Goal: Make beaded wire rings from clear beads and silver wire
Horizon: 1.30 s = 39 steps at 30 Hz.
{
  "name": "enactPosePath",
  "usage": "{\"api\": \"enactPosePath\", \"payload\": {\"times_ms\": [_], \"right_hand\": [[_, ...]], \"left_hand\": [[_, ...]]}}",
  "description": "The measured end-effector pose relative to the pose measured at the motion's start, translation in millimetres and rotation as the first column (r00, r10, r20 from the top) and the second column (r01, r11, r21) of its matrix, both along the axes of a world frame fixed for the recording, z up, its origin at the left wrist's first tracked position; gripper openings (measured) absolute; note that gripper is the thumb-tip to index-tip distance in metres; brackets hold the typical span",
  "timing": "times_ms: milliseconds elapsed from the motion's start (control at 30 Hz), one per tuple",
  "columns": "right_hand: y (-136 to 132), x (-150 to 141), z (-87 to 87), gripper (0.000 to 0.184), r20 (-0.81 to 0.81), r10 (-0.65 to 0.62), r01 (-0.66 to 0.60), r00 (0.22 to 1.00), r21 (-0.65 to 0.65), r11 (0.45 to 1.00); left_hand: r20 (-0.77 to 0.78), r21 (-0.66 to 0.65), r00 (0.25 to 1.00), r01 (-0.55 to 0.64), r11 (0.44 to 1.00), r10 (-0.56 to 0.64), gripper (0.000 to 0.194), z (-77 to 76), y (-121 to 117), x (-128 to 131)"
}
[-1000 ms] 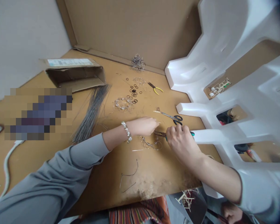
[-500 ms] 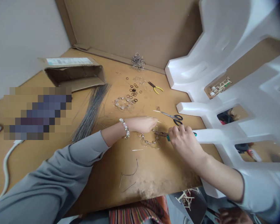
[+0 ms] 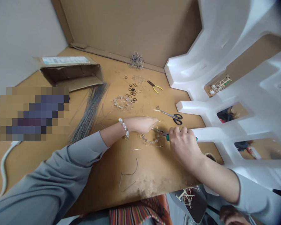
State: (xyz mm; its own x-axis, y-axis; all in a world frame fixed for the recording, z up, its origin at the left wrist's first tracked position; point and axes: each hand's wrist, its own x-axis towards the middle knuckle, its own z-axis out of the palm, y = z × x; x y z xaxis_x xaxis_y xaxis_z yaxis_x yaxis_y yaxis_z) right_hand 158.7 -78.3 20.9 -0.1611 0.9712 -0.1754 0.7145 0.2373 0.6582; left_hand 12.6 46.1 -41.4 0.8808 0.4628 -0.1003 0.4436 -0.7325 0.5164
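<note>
My left hand (image 3: pixel 147 124), with a beaded bracelet (image 3: pixel 124 128) on its wrist, is closed in a pinch at the upper side of a beaded wire ring (image 3: pixel 144 137). A short wire end pokes out beyond its fingertips. In my right hand (image 3: pixel 184 142) is a pair of pliers (image 3: pixel 161 132) with green handles, fingers wrapped round them. The pliers' jaws reach the ring close beside my left fingertips; what exactly they grip is too small to tell. Just beyond lie black-handled scissors (image 3: pixel 172 116) and yellow-handled pliers (image 3: pixel 155 86).
Another beaded wire ring (image 3: pixel 121 103), several dark small rings (image 3: pixel 133 90) and a wire tangle (image 3: pixel 137 61) lie farther back. On the left are a bundle of grey wires (image 3: pixel 89 112) and an open cardboard box (image 3: pixel 72 76). White moulded foam (image 3: pixel 187 107) borders the right side. A bent wire (image 3: pixel 130 174) lies nearer.
The jaws of the green-handled pliers have swung slightly up and left, toward my left fingertips, and now slant. My left hand keeps its pinch. The whole view has shifted slightly.
</note>
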Motion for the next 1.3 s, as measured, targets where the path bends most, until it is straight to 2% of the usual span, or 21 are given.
{"api": "enactPosePath", "payload": {"times_ms": [200, 467, 633, 867, 1067, 1300], "right_hand": [[4, 7, 4.3, 0.021, 0.015, 0.046, -0.046, 0.999, -0.009, 0.999], [-2, 18, 0.8, 0.018, 0.012, 0.103, -0.103, 0.995, 0.034, 0.994], [-3, 23, -0.8, 0.014, -0.026, 0.105, -0.104, 0.994, 0.048, 0.993], [-7, 27, -1.0, 0.023, 0.010, 0.164, -0.165, 0.986, 0.080, 0.983], [-8, 28, -2.6, 0.017, -0.043, 0.092, -0.091, 0.995, 0.035, 0.995], [-7, 38, -5.0, 0.015, -0.123, 0.018, -0.021, 0.992, -0.016, 1.000]], "left_hand": [[-0.001, -0.018, 1.000, -0.007, 1.000, 0.007, 0.013, -2.7, 0, -1], [0.032, -0.006, 0.999, -0.006, 1.000, 0.006, 0.014, -2.9, -1, 1], [0.050, -0.026, 0.999, 0.001, 1.000, 0.001, 0.007, -0.8, -1, -1], [0.114, -0.055, 0.993, -0.010, 0.998, 0.016, 0.005, -8.6, 1, 0], [0.236, -0.003, 0.972, 0.025, 1.000, -0.024, 0.009, -6.7, -1, 0], [0.176, 0.003, 0.984, 0.016, 1.000, -0.017, 0.014, -7.9, -1, 2]]}}
